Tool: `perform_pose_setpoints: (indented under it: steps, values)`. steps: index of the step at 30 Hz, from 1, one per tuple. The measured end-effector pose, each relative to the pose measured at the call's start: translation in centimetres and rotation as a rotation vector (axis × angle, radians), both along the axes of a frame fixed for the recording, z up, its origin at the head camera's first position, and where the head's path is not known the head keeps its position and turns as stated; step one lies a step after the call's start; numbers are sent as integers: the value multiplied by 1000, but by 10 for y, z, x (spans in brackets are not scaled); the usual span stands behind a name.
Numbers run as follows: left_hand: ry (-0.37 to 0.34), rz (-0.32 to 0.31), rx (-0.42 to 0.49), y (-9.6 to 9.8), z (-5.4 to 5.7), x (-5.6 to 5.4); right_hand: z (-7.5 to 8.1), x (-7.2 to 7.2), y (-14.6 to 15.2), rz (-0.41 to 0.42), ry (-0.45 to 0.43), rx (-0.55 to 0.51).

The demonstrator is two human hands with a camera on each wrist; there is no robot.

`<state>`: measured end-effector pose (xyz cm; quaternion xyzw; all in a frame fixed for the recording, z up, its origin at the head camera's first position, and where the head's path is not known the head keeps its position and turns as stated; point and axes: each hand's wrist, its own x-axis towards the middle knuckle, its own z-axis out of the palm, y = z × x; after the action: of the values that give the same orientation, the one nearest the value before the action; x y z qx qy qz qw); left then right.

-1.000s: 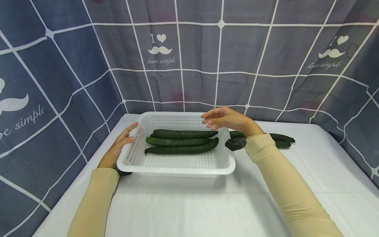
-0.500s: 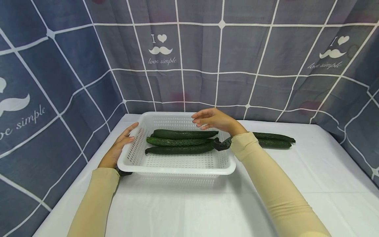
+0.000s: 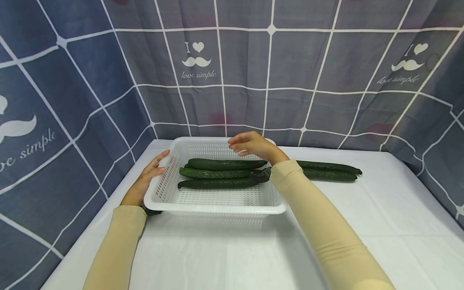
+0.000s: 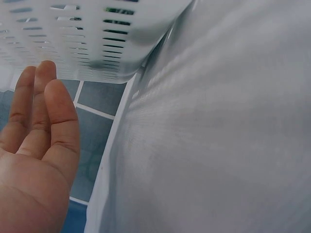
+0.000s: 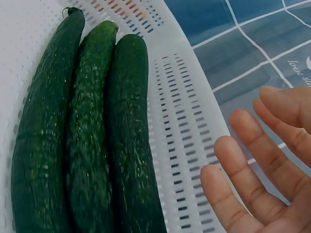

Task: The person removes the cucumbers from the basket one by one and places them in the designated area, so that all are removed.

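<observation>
A white perforated plastic basket [image 3: 217,209] holds three long green cucumbers [image 3: 224,164] lying side by side. At its left end is my left hand [image 3: 146,177], fingers extended along the outer wall; the left wrist view shows those straight fingers [image 4: 62,114] overlapping the basket's slotted side. My right hand [image 3: 255,146] hovers over the back right part of the basket with loosely bent fingers and holds nothing. In the right wrist view the palm and spread fingers [image 5: 228,155] appear beside the basket's rim, apart from the cucumbers [image 5: 131,131].
On the white-covered table [image 3: 217,249], two more cucumbers [image 3: 331,166] lie right of the basket, partly behind my right forearm. A grey-blue checked curtain [image 3: 246,80] rises close behind the basket and along both sides. Black wrist devices [image 3: 262,175] sit under the wrists.
My right hand has moved left, from the basket's right edge to farther over its back part. The left hand, basket and cucumbers stay in place.
</observation>
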<state>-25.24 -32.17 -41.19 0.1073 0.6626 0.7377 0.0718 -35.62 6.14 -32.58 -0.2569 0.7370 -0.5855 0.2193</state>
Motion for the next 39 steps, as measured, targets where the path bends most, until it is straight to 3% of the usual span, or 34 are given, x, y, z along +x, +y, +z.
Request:
perform_pose_setpoints:
  steps: [14, 27, 39]
  values:
    - [26, -15, 13, 1, -1, -1, -7, -3, -17, -103, -2, -58]
    - [24, -21, 59, 2, 0, 0, -19, -2, -12, -105, 79, 124]
    - [27, -17, 40, 2, 1, 2, -25, -1, -12, -63, 139, 296]
